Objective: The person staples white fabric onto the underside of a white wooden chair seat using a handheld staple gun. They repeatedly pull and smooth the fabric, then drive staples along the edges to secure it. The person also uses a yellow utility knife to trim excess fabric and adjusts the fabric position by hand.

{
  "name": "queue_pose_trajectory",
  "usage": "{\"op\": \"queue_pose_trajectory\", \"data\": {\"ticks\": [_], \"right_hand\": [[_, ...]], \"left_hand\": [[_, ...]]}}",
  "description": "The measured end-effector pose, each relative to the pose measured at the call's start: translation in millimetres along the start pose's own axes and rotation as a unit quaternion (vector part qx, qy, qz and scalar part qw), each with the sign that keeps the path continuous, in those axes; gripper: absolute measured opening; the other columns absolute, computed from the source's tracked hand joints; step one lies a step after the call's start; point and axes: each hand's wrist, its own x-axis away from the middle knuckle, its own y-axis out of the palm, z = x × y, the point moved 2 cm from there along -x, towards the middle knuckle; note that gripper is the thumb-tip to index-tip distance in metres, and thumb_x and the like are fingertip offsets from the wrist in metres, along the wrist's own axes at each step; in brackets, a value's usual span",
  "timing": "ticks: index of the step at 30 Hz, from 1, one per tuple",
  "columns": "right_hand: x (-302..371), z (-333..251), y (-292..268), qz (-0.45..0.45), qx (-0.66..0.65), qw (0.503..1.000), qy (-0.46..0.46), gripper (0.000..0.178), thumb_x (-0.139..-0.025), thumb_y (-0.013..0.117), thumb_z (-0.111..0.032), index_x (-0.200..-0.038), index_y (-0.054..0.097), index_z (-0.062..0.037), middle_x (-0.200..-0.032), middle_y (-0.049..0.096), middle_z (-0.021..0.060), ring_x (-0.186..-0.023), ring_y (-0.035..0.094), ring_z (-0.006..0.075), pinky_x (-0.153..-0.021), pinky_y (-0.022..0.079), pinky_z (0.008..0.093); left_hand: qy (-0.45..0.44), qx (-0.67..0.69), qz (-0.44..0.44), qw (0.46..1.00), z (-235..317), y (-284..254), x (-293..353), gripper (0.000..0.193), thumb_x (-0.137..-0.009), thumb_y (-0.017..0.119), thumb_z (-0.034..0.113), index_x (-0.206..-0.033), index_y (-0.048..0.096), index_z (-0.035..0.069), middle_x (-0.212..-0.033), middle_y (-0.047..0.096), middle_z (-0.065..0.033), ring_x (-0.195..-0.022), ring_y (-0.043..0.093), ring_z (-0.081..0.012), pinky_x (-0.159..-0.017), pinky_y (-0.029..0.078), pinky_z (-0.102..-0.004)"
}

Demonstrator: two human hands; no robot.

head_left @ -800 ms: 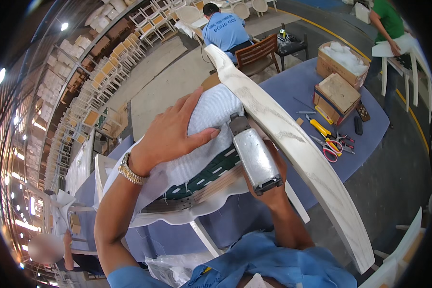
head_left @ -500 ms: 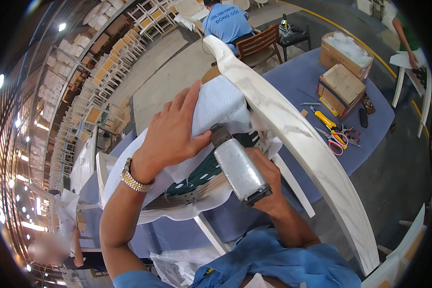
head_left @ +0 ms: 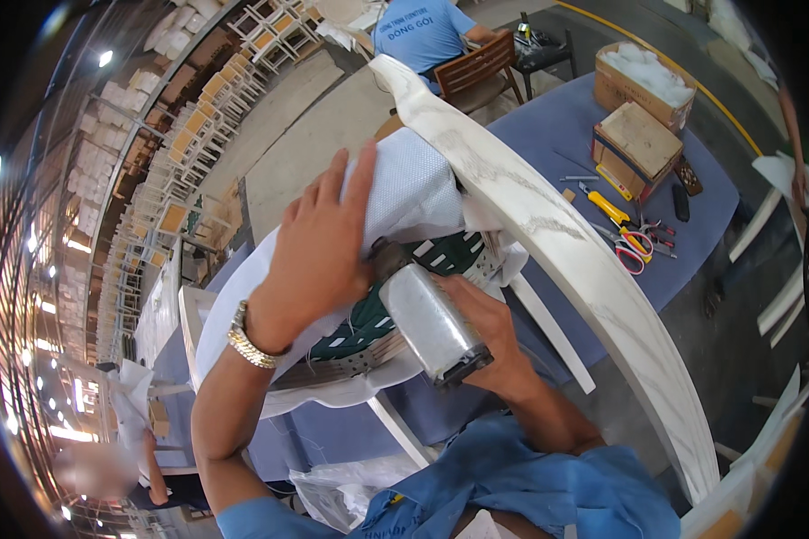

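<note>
A chair with a white marbled frame (head_left: 548, 216) lies tipped over on a blue-covered table. Pale woven fabric (head_left: 409, 175) covers part of its seat, and dark green webbing (head_left: 364, 319) shows beneath. My left hand (head_left: 319, 242) lies on the fabric with its fingers stretched out, a metal-banded watch on the wrist. Wrapped round the handle of a silver staple gun (head_left: 433, 319) is my right hand (head_left: 485, 328). The gun's dark nose is beside my left thumb, over the webbing; the exact contact there is hidden.
On the blue table (head_left: 548, 135) at the right lie scissors (head_left: 634, 251), a yellow cutter (head_left: 607, 207) and other hand tools. Beside them stand a small carton (head_left: 638, 148) and an open box (head_left: 647, 85) of white stuffing. Another person (head_left: 422, 36) sits beyond; stacked chairs (head_left: 184, 135) line the left.
The staple gun and my right hand have shifted slightly left and down. My left fingers have spread a little, and more green webbing is visible.
</note>
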Motion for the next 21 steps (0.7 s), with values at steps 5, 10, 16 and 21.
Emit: {"op": "queue_pose_trajectory", "data": {"ticks": [5, 10, 16, 21], "right_hand": [[0.8, 5.0, -8.0, 0.073, 0.073, 0.994, -0.036, 0.062, -0.068, 0.081, -0.006, -0.125, 0.061, 0.0043, -0.113, 0.068, 0.0217, -0.102, 0.069, 0.0357, -0.087, 0.056, 0.0403], [5.6, 32.4, -10.8, 0.105, 0.101, 0.989, 0.0, 0.046, -0.076, 0.073, -0.005, -0.119, 0.061, 0.0039, -0.105, 0.067, 0.0208, -0.092, 0.069, 0.0352, -0.083, 0.055, 0.0391], [14.6, 51.6, -5.2, 0.073, 0.124, 0.99, 0.007, 0.045, -0.076, 0.069, -0.005, -0.119, 0.059, 0.0056, -0.102, 0.066, 0.0183, -0.088, 0.068, 0.0329, -0.082, 0.054, 0.038], [14.2, 51.7, -1.7, 0.097, 0.132, 0.986, -0.001, 0.044, -0.077, 0.069, -0.005, -0.119, 0.059, 0.006, -0.102, 0.065, 0.0194, -0.09, 0.067, 0.0337, -0.082, 0.054, 0.0384]], "left_hand": [[0.179, 0.056, -0.049, 0.981, 16.2, -27.9, 28.4, 0.102, -0.079, 0.08, 0.041, -0.16, 0.024, 0.012, -0.163, 0.023, -0.0261, -0.149, 0.025, -0.0457, -0.118, 0.027, -0.0593], [0.027, 0.335, -0.03, 0.941, -91.2, -36.3, -21.9, 0.08, -0.098, 0.052, 0.061, -0.158, 0.032, 0.013, -0.165, 0.025, -0.015, -0.152, 0.026, -0.03, -0.122, 0.023, -0.0465], [-0.102, 0.424, -0.208, 0.875, -122.3, 35.9, -37.0, 0.085, -0.098, 0.048, 0.065, -0.157, 0.032, 0.006, -0.157, 0.039, -0.0207, -0.145, 0.038, -0.031, -0.119, 0.029, -0.0387], [0.061, 0.261, -0.097, 0.959, -75.6, 6.6, -12.0, 0.1, -0.089, 0.06, 0.068, -0.158, 0.026, 0.004, -0.151, 0.044, -0.0286, -0.138, 0.046, -0.0391, -0.115, 0.035, -0.0414]]}}
